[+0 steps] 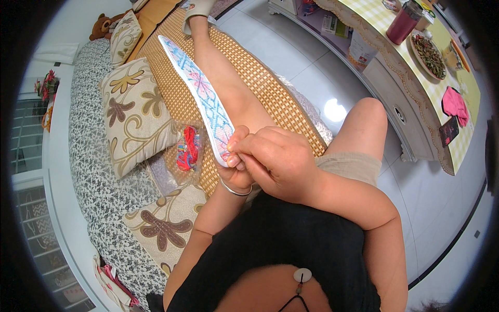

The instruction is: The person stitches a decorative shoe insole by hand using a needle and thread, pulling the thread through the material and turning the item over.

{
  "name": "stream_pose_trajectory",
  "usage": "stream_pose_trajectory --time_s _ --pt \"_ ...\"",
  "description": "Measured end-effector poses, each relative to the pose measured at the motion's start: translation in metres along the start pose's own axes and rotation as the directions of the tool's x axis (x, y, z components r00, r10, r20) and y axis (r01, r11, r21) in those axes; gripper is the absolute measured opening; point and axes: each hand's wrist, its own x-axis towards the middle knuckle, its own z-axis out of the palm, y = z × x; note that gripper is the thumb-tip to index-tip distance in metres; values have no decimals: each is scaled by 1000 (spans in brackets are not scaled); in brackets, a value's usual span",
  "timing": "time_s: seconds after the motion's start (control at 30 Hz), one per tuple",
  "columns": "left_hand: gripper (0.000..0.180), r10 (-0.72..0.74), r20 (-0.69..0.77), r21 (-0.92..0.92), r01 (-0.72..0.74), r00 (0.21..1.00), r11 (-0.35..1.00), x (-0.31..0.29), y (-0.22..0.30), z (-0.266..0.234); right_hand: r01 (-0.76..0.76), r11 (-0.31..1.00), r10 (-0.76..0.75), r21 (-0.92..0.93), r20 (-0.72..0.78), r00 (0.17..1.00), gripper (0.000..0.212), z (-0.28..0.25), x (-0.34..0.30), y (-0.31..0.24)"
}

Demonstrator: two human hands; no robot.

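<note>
A long white insole (200, 93) with blue and pink cross-stitch slants up and away over my outstretched leg. My left hand (237, 176), a silver bangle at its wrist, grips the insole's near end from below and behind. Over that same end my right hand (283, 161) is closed, thumb and forefinger pinched together right at the stitched surface. Whatever lies between those fingertips is hidden or too fine to make out. To the left of the insole, a clear plastic bag (188, 150) holds bright red and multicoloured thread.
I sit on a sofa with a woven mat (166, 57) and patterned cushions (136, 112). At the right, a table with a checked cloth (374, 10) bears a dark red flask (404, 22), a plate of food (428, 54), a pink cloth (455, 104) and a phone (448, 131).
</note>
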Motion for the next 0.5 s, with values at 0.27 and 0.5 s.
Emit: stream_pose_trajectory --time_s 0.27,0.5 --pt "15 43 -121 238 -13 992 971 4 -3 24 -117 991 114 72 40 993 17 -5 -3 5" --pt "21 100 -211 517 24 972 856 4 -8 53 -656 483 572 580 359 738 6 -19 -18 20"
